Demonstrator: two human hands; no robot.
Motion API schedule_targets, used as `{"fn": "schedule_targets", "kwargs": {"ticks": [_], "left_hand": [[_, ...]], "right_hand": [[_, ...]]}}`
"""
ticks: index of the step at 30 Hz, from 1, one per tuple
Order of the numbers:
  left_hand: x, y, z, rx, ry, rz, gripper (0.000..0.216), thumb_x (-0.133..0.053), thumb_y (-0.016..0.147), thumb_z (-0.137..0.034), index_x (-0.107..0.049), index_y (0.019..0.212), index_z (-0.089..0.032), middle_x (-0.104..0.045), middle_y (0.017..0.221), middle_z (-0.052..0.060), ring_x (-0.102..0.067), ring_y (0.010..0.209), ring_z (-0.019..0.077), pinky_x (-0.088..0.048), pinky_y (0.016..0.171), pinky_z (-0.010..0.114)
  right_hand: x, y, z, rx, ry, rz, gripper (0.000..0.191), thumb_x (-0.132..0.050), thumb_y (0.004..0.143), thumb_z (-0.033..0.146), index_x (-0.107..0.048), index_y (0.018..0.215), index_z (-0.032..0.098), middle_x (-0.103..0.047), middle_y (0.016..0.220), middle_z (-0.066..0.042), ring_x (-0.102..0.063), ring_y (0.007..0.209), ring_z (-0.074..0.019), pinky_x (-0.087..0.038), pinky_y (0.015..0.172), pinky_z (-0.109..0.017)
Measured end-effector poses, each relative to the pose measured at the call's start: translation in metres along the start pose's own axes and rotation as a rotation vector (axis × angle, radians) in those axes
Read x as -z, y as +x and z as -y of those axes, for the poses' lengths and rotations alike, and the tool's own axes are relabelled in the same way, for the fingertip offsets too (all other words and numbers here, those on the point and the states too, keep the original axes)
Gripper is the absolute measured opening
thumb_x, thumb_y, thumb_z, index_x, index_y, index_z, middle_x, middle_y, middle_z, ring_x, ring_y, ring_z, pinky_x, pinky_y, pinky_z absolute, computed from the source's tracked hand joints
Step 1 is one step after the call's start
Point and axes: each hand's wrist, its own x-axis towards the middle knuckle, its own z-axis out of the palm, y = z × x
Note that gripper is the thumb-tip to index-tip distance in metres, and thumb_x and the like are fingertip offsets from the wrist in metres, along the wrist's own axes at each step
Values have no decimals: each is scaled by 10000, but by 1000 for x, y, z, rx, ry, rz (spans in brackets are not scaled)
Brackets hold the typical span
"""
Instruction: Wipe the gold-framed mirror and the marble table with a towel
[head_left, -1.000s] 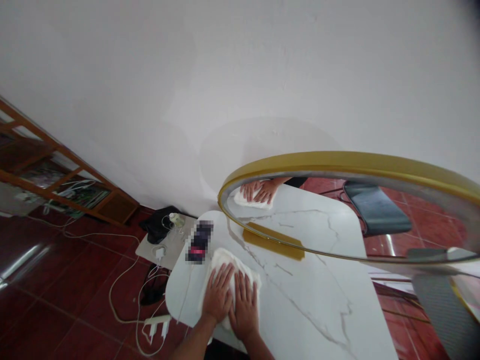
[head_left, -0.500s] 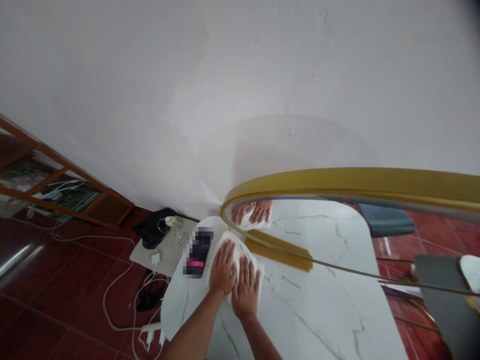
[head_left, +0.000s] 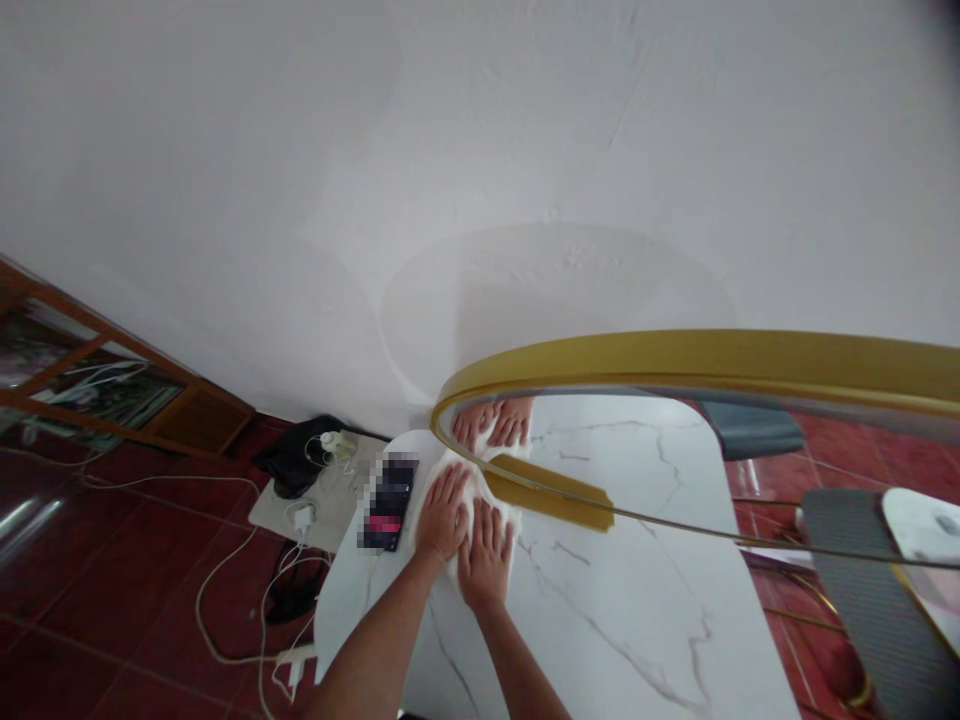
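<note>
My left hand [head_left: 442, 512] lies flat on a white cloth [head_left: 463, 575], fingers stretched forward. Beside it, my right hand [head_left: 485, 560] presses flat on the same cloth with its fingers a little apart. The cloth is spread on a white marble-patterned table [head_left: 570, 630], close to the rounded end by the wall. Just ahead and to the right stands a gold-framed mirror [head_left: 637, 358] on a gold base [head_left: 551, 490], reflecting both hands and the cloth. A dark phone [head_left: 390, 505], partly pixelated, rests on the table left of my left hand.
A low side surface [head_left: 349, 500] left of the table carries a black bag [head_left: 296, 455], a small bottle [head_left: 337, 443] and a white charger [head_left: 304, 517]. Cables [head_left: 201, 600] trail over the red tile floor [head_left: 97, 590]. A wooden cabinet [head_left: 195, 420] stands along the wall.
Both hands have slid slightly forward on the table, fingertips nearer the mirror's lower edge. The view has shifted a little, so the surroundings sit further left.
</note>
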Motion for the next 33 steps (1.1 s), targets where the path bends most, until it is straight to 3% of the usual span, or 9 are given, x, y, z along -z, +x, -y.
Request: {"fn": "schedule_targets", "kwargs": {"ticks": [7,19,26,33], "left_hand": [[5,-25,-5,-45,-8,25,637,-380,828,-166,-195,1435,-221,-203,1507,0,-158,1387,199,-232,1119,421],[6,-129,-46,3,-12,7,632,-376,836,-134,-194,1436,-212,-195,1509,25,-161,1385,218,-268,1109,430],[16,-171,-35,71,20,-18,617,-374,849,-136,-202,1433,-234,-184,1513,16,-153,1386,217,-278,1101,420],[18,-189,-20,112,35,-67,610,-377,848,-141,-219,1426,-254,-206,1509,8,-170,1383,209,-274,1101,426]], "right_hand": [[10,-17,-9,62,-14,-39,551,-267,928,421,-194,1438,224,-242,1481,-14,-120,1379,-224,-67,1102,-512],[24,-106,-39,254,-55,-6,607,-349,901,402,-166,1445,205,-267,1472,-26,-173,1367,-241,-129,1101,-484],[19,-129,-17,315,-48,9,679,-395,863,425,-144,1448,190,-237,1482,-34,-174,1364,-267,-105,1100,-506],[13,-132,-1,368,6,-17,687,-407,851,428,-149,1449,210,-239,1478,-12,-200,1358,-265,-111,1105,-479]]}}
